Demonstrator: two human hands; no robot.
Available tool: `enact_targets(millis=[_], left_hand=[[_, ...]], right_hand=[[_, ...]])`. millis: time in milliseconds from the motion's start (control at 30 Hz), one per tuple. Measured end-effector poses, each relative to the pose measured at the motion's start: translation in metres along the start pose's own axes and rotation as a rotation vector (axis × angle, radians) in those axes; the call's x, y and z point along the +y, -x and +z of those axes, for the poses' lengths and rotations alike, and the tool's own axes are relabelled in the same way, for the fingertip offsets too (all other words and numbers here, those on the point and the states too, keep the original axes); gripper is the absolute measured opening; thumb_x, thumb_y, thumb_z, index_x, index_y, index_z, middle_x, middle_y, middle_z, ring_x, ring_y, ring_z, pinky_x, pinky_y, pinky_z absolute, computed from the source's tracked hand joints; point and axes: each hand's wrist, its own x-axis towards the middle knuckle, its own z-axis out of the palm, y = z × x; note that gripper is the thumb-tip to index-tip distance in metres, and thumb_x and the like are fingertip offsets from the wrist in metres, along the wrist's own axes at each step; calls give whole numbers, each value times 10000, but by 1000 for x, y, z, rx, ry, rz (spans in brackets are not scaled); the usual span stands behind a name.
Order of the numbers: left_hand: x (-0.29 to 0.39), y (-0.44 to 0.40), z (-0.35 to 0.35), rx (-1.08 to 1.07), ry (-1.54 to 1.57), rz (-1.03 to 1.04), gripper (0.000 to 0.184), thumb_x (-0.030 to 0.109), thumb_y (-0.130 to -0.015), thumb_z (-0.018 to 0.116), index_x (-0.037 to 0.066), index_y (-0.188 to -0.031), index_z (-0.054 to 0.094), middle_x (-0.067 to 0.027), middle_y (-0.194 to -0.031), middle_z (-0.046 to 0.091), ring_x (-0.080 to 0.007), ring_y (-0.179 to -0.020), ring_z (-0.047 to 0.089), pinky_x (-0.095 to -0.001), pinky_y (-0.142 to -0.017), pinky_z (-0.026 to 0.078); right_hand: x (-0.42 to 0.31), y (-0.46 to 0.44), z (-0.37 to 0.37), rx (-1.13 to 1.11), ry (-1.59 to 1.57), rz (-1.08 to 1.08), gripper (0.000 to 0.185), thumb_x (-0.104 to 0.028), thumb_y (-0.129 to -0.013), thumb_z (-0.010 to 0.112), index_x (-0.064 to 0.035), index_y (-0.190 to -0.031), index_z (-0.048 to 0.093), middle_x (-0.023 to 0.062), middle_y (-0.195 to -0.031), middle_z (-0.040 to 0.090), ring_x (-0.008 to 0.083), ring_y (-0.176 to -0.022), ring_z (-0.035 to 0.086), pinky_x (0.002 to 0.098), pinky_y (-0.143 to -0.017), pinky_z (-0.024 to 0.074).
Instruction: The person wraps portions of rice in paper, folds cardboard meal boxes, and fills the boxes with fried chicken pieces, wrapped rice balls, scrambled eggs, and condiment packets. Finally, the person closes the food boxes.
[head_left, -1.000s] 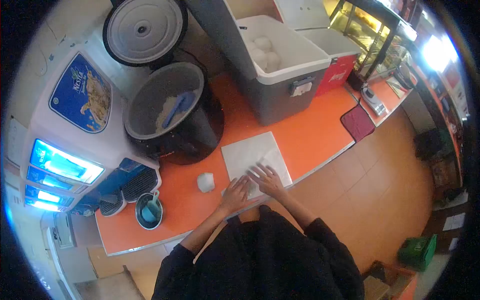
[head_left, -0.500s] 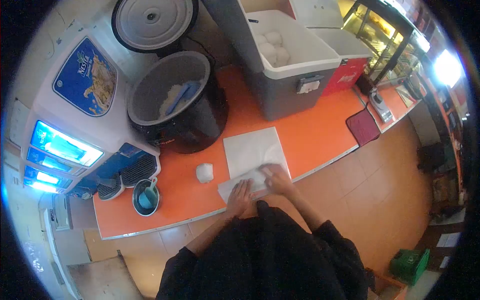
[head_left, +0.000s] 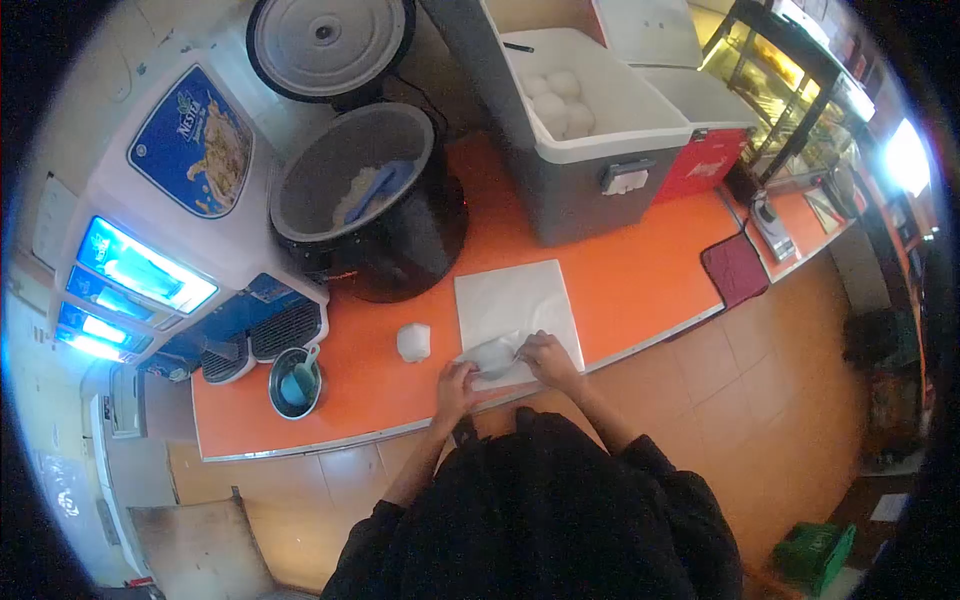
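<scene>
A stack of white sheets (head_left: 515, 295) lies on the orange counter near its front edge. On its front part is a bunched, rounded white wrapper (head_left: 493, 356), whose contents cannot be seen. My left hand (head_left: 455, 390) pinches the wrapper's left end, and my right hand (head_left: 547, 360) grips its right end with the fingers closed. To the left of the sheets sits a white wrapped lump (head_left: 413, 342), touched by neither hand.
A black pot (head_left: 400, 230) with rice and a blue scoop stands behind. A metal bowl (head_left: 296, 383) holds a teal scoop. Beyond are a drink dispenser (head_left: 170, 220), a grey cooler (head_left: 590, 190) with several white bundles, and a maroon cloth (head_left: 735, 270).
The sheet that was flat, then folded under my hands, is now gathered into a rounded shape. My fingers have gone from spread on the paper to closed at its two ends.
</scene>
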Motion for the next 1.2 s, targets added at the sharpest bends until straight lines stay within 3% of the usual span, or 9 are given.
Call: enact_targets(millis=[167, 267, 333, 533, 767, 1033, 1100, 1167, 1200], left_hand=[[-21, -19, 8, -54, 393, -293, 334, 9, -688, 657, 33, -998, 536, -127, -886, 580, -304, -896, 577, -410, -779, 473], [-19, -43, 4, 25, 851, -543, 380, 30, -661, 677, 45, -1014, 539, -123, -937, 561, -300, -862, 600, -419, -751, 491], [3, -65, -15, 61, -162, 33, 356, 22, -648, 670, 50, -988, 569, -152, -1003, 540, -309, -842, 621, -418, -725, 506], [2, -102, 6, -390, -614, -75, 315, 53, -633, 669, 28, -942, 613, -185, -976, 593, -324, -871, 608, -414, -742, 512], [13, -42, 25, -79, -272, -267, 181, 73, -716, 608, -7, -872, 562, -196, -888, 597, -367, -783, 618, -461, -644, 506], [38, -5, 57, 245, -117, -146, 424, 119, -801, 569, -24, -1196, 511, -187, -1254, 446, -370, -1187, 389, -378, -1023, 323], [37, -7, 62, 181, -19, -253, 480, 146, -845, 545, -22, -1285, 450, -146, -1352, 411, -291, -1226, 384, -334, -1054, 285], [23, -16, 64, 175, 1379, -602, 524, 197, -877, 528, 14, -1353, 404, -120, -1384, 389, -212, -1216, 399, -321, -1044, 290], [40, -23, 43, 196, 1377, -635, 492, 221, -894, 516, 35, -1342, 429, -85, -1343, 419, -140, -1183, 416, -309, -1011, 323]], right_hand=[[5, -32, 7, -472, 135, 460, 503, -253, -725, 672, -116, -1184, 518, 103, -1036, 619, 306, -1025, 544, 420, -810, 432], [3, -47, 15, -169, 364, 274, 516, -266, -674, 713, -124, -1138, 537, 151, -1094, 562, 311, -1049, 534, 452, -836, 435], [2, -70, 15, -294, 423, 220, 534, -274, -659, 720, -127, -1140, 541, 152, -1157, 528, 301, -1086, 519, 454, -864, 427], [7, -105, 30, -597, 474, 202, 337, -228, -667, 688, -102, -973, 624, 114, -962, 608, 289, -964, 601, 421, -768, 489], [11, -26, 31, -155, 201, 159, 156, -102, -732, 587, -30, -870, 597, 132, -848, 586, 305, -833, 617, 400, -671, 533], [-9, 3, 31, 65, 86, 147, 295, -75, -747, 578, 6, -1030, 584, 146, -960, 507, 323, -973, 510, 415, -764, 488], [-5, 3, 35, 33, 82, 96, 400, -49, -733, 579, 57, -1117, 536, 173, -1016, 481, 353, -990, 483, 424, -827, 471], [-10, 5, 36, 135, -58, 177, 444, -22, -697, 610, 32, -1135, 553, 182, -1087, 484, 348, -1011, 478, 438, -864, 448], [-15, 4, 34, 247, -198, 275, 461, -3, -666, 640, -10, -1123, 586, 183, -1139, 496, 333, -1025, 482, 448, -880, 431]])
